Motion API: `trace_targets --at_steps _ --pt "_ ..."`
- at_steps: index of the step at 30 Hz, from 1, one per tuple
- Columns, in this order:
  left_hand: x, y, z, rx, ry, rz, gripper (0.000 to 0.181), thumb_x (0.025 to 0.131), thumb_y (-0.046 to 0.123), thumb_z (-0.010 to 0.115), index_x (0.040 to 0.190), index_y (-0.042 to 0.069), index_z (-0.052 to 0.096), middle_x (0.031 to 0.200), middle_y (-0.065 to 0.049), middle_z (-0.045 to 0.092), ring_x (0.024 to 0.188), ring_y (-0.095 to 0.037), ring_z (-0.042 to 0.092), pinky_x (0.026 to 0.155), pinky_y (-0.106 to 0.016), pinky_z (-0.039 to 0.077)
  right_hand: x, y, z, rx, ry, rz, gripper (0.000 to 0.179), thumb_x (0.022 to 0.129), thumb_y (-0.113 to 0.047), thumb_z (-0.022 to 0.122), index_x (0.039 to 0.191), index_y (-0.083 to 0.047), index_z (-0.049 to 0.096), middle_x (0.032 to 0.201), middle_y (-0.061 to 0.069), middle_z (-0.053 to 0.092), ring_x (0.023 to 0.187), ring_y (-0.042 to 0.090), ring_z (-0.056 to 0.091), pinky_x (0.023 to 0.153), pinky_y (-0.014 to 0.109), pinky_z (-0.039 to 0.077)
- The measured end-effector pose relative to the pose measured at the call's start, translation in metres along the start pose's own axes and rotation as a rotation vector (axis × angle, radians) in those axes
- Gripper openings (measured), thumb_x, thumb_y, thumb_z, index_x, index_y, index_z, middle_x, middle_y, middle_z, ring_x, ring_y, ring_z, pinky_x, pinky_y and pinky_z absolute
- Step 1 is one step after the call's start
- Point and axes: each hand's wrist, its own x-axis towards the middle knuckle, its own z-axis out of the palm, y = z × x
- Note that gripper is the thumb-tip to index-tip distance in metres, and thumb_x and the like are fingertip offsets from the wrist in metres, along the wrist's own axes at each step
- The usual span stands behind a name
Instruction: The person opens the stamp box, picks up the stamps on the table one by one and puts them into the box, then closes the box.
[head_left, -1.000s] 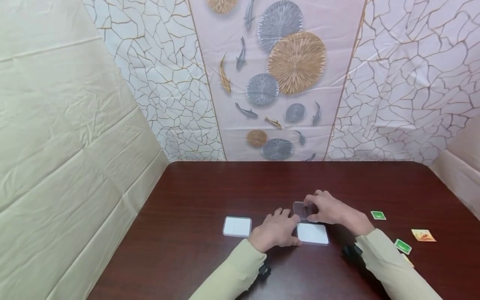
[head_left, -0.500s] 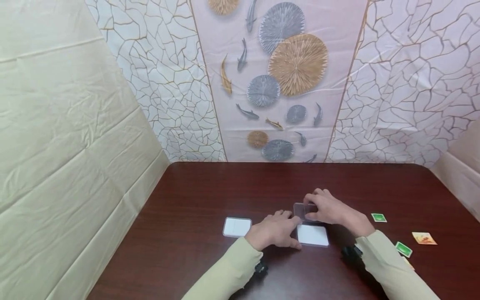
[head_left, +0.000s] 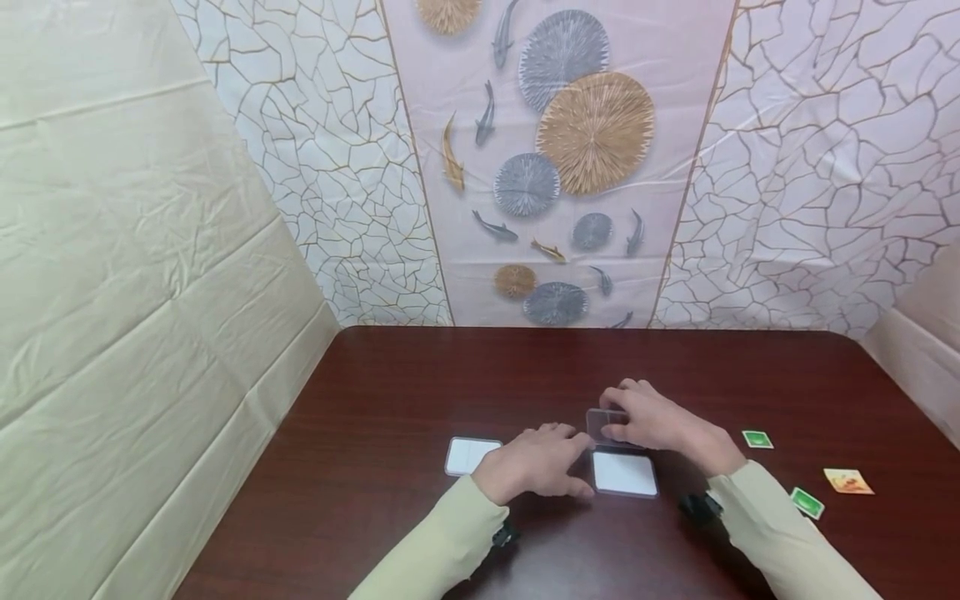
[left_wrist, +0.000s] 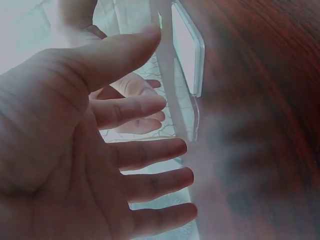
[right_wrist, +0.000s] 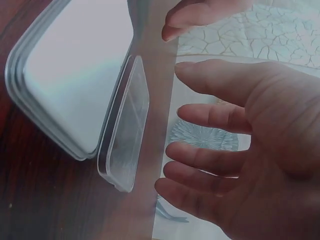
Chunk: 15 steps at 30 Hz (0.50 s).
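Note:
In the head view a flat clear case (head_left: pixel 624 473) with a white face lies on the table between my hands. Right behind it is a shallow clear plastic lid (head_left: pixel 596 423), flat on the table. My left hand (head_left: pixel 534 463) is at the case's left side, fingers spread and holding nothing. Bent loosely over the lid's right part, my right hand (head_left: pixel 654 421) covers some of it. The right wrist view shows a gap between those fingertips and the lid (right_wrist: pixel 127 132), with the white-faced case (right_wrist: pixel 75 75) nearer the camera.
A second white-faced case (head_left: pixel 468 456), with a thin line down its middle, lies left of my left hand, which partly covers it. Two small green cards, one farther back (head_left: pixel 757 439) and one nearer (head_left: pixel 807 502), and an orange picture card (head_left: pixel 848 481) lie at the right.
My left hand has drawn a little to the left, away from the white-faced case and the lid. My right hand stays over the lid, shifted only slightly left.

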Motion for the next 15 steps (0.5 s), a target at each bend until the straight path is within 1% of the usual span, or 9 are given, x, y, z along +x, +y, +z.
trace_targets --at_steps 4,7,11,15 --pt "-0.007 -0.001 -0.003 0.008 0.023 0.003 0.06 0.087 0.056 0.066 0.139 0.032 0.05 0.145 0.002 0.051 0.138 -0.02 0.045 0.111 -0.044 0.039 -0.001 -0.004 -0.001 0.016 0.007 -0.016 0.03 0.086 -0.025 0.073 0.109 -0.009 0.065 0.101 0.009 0.06 0.091 0.023 0.051 0.075 0.037 0.044" --pt "-0.011 -0.003 -0.003 0.016 0.038 0.012 0.06 0.088 0.056 0.065 0.14 0.03 0.049 0.146 0.002 0.051 0.138 -0.021 0.045 0.111 -0.041 0.04 -0.001 -0.008 -0.001 0.02 0.014 -0.038 0.032 0.086 -0.024 0.072 0.113 -0.008 0.064 0.105 0.01 0.061 0.095 0.026 0.054 0.077 0.041 0.047" --pt "-0.016 -0.006 -0.004 0.009 0.049 0.017 0.06 0.089 0.055 0.063 0.141 0.029 0.049 0.146 0.002 0.05 0.138 -0.02 0.045 0.11 -0.039 0.041 0.0 -0.014 -0.001 0.02 0.024 -0.047 0.035 0.087 -0.025 0.071 0.116 -0.008 0.064 0.109 0.011 0.061 0.102 0.029 0.056 0.084 0.047 0.049" --pt "-0.023 -0.009 -0.007 -0.001 0.058 0.009 0.061 0.089 0.054 0.064 0.142 0.028 0.049 0.147 0.003 0.049 0.137 -0.02 0.046 0.108 -0.039 0.043 0.001 -0.02 -0.001 0.033 0.016 -0.054 0.035 0.087 -0.026 0.071 0.116 -0.008 0.064 0.111 0.013 0.061 0.103 0.029 0.056 0.084 0.048 0.049"
